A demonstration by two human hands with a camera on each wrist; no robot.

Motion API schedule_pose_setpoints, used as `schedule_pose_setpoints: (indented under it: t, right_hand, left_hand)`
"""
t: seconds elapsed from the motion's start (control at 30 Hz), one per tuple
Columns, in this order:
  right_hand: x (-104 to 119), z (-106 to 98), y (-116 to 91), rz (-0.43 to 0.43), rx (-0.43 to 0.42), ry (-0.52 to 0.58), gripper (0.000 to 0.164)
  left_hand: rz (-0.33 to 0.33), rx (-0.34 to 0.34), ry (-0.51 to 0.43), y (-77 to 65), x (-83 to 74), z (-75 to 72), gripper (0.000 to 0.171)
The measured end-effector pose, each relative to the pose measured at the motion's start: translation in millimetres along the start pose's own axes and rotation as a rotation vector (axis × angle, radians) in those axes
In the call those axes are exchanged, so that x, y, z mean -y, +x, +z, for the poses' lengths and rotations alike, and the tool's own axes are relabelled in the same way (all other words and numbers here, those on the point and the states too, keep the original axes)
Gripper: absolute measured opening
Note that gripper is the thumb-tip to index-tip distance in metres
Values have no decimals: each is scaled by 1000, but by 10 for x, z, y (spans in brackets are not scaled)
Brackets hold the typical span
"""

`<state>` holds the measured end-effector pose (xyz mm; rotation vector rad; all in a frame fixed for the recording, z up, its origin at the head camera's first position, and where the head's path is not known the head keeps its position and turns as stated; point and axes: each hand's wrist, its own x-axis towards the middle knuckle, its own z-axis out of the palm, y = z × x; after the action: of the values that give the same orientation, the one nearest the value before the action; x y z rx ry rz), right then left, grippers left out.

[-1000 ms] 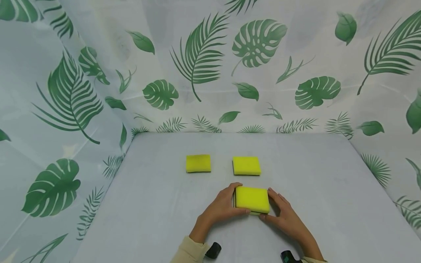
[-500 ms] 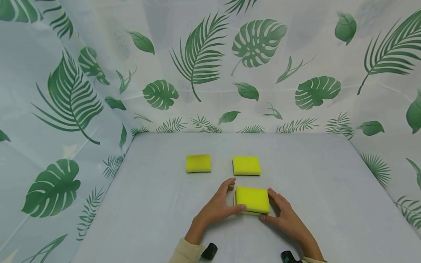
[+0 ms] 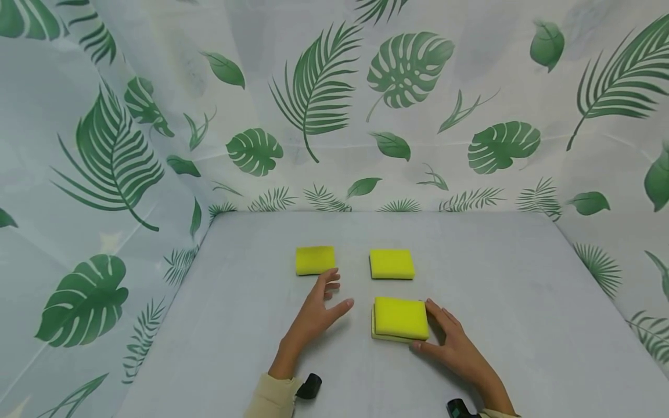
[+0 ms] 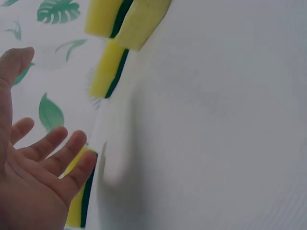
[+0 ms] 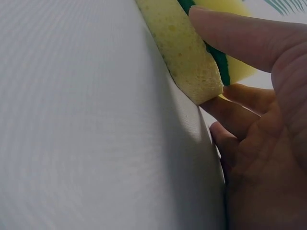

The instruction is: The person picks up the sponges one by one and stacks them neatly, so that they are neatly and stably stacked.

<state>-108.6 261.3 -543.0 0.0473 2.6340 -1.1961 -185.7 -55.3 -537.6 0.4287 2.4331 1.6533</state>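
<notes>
Two yellow sponges lie stacked on the table, the upper sponge [image 3: 401,318] over a paler lower sponge [image 5: 180,52]. A green scouring layer [image 5: 221,64] shows between them. At the stack's right end, my right hand [image 3: 453,342] holds it, thumb at the near corner and fingers along the right side. My left hand [image 3: 313,316] is off to the left with nothing in it, fingers spread and slightly bent. Its fingertips overlap the near edge of the back left sponge [image 3: 315,259] in the head view. Another yellow sponge [image 3: 392,264] lies behind the stack.
A white table [image 3: 230,325] carries all the sponges. Leaf-printed cloth walls [image 3: 324,174] rise behind it and at both sides. A black wrist camera [image 3: 309,386] sits by the left sleeve, another black wrist camera [image 3: 459,407] by the right.
My left hand has let go of the stack's left side and moved left and away, toward the back left sponge. The right hand and the stack have stayed in place.
</notes>
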Motion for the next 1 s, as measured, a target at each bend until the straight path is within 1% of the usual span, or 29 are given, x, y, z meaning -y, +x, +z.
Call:
schedule_pose_setpoints:
  t: [0.13, 0.2, 0.37, 0.47, 0.53, 0.63, 0.7, 0.8, 0.87, 1.0]
  right_hand:
    - [-14, -4, 9, 5, -1, 3, 114]
    - [-22, -5, 14, 9, -1, 2, 114]
    - [-37, -3, 13, 7, 0, 6, 113]
    - [-36, 2, 2, 0, -3, 13, 112]
    - [-30, 2, -1, -9, -9, 11, 111]
    - [-18, 1, -4, -19, -18, 10, 109]
    - [-13, -1, -7, -24, -24, 10, 109]
    - [-15, -2, -11, -26, -28, 15, 108]
    - [-22, -1, -13, -23, -26, 20, 108]
    - [-36, 5, -13, -21, -27, 21, 108]
  left_hand:
    - [15, -56, 21, 42, 35, -139, 74]
    - [41, -86, 30, 58, 55, -209, 72]
    - [98, -200, 71, 107, 134, -365, 64]
    - [98, -263, 110, 144, 182, -449, 62]
    - [74, -288, 148, 172, 219, -509, 66]
    - [30, -291, 201, 222, 267, -605, 78]
    - [14, -275, 222, 266, 292, -671, 88]
    - [-5, -235, 212, 327, 312, -757, 103]
    - [-26, -205, 197, 368, 329, -801, 110]
    - [-86, -153, 166, 436, 377, -854, 116]
